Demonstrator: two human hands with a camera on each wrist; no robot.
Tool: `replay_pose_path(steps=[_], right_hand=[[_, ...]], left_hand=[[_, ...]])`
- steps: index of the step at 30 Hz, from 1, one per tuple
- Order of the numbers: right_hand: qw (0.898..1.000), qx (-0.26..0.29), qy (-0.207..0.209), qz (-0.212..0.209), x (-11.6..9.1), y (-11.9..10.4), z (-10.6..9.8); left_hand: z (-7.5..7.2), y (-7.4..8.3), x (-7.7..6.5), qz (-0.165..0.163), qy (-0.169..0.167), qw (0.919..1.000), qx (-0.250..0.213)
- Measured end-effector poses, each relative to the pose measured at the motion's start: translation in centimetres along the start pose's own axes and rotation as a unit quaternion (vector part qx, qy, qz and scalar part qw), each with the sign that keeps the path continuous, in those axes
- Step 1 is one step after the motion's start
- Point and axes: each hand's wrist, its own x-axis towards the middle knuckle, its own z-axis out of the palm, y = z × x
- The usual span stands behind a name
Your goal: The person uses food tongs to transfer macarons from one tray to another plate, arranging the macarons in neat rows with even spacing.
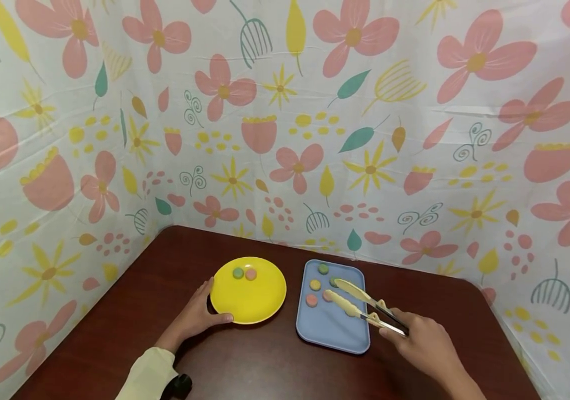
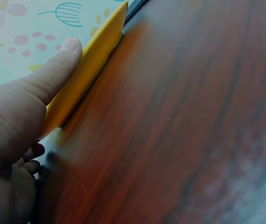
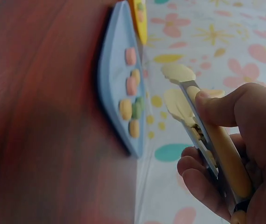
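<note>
At the left, a round yellow plate (image 1: 250, 303) lies on the table, with a green macaron-like piece (image 1: 238, 273) and a pink one (image 1: 251, 274) near its far rim. My left hand (image 1: 196, 311) holds the plate's near left edge, the thumb (image 2: 60, 67) lying along the rim. Kitchen tongs (image 3: 203, 126) with cream tips are gripped in my right hand (image 1: 427, 341). Their tips stand apart over a blue tray (image 1: 332, 329), with nothing seen between them. Several round pieces lie on the tray, among them a yellow one (image 1: 315, 285) and a pink one (image 1: 311, 300).
Plate and tray stand side by side on a dark brown table (image 1: 245, 361), with a strip of wood between them. A flower-printed cloth (image 1: 295, 122) rises behind the table and along its left side. A black object (image 1: 181, 385) sits by the left sleeve.
</note>
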Motion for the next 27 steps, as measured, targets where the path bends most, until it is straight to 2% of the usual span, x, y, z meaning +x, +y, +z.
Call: replay_pose_path(steps=[12,18,27], right_hand=[[0.999,-0.026,-0.028,0.026,-2.0,2.3,-0.2],[0.998,-0.041,-0.033,0.035,-2.3,2.6,0.1],[0.997,-0.049,-0.042,0.043,-2.4,3.0,0.2]], left_hand=[[0.1,0.1,0.0,0.002,0.005,1.0000,0.005],[0.0,0.3,-0.1,-0.003,-0.001,1.0000,0.000],[-0.1,0.3,-0.1,0.015,-0.001,0.9999,-0.009]])
